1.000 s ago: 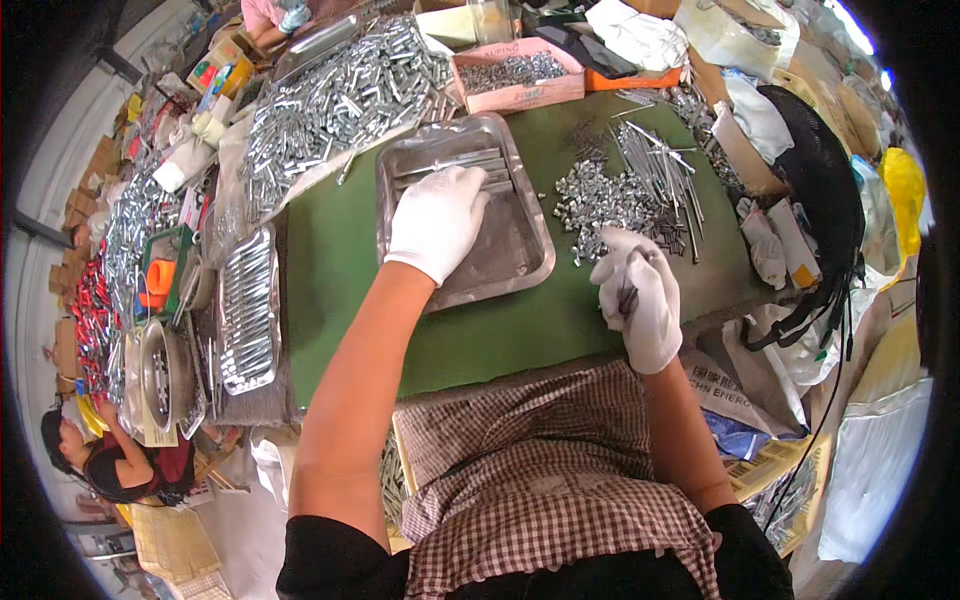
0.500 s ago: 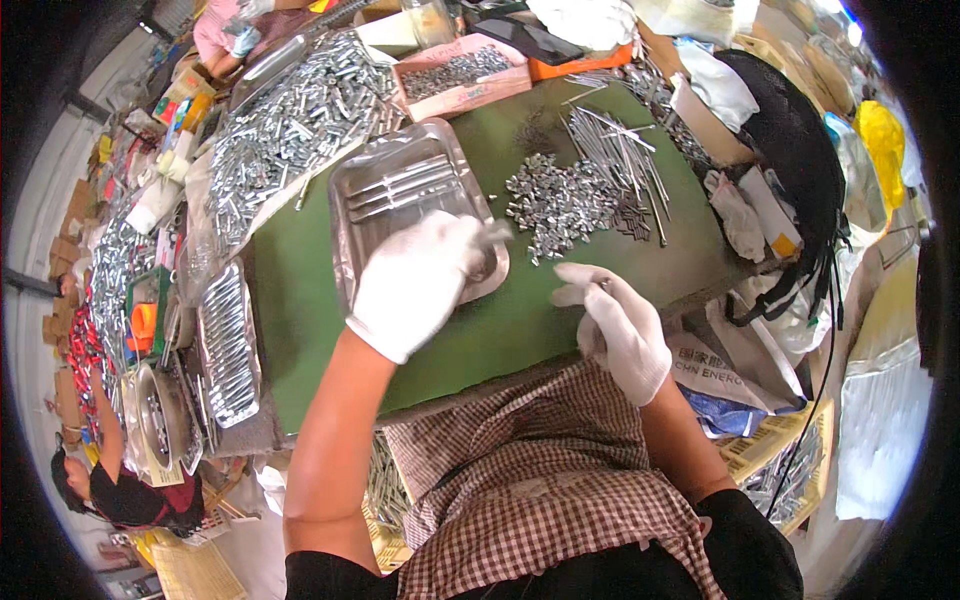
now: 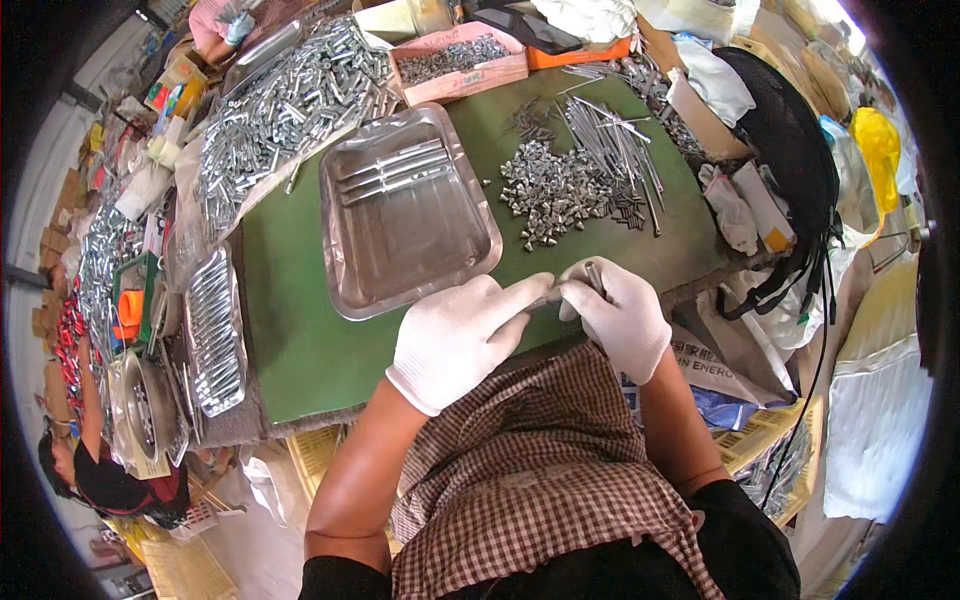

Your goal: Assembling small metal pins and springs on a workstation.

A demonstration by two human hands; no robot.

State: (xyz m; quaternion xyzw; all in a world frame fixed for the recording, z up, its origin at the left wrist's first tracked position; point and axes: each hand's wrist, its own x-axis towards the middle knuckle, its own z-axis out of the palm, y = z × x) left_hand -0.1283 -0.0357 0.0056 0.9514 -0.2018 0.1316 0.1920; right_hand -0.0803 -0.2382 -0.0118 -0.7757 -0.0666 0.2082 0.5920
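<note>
Head view: above the near edge of the green mat, the gloved left hand pinches a small metal part, meeting the right hand, which grips a metal rod. Farther left, a tray holds slim rods; farther right lies a heap of small fittings.

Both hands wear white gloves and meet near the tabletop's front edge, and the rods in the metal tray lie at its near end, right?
No: the head view shows the rods toward the far end of the metal tray. The left hand and right hand, white-gloved, do meet near the front edge of the tabletop.
</note>
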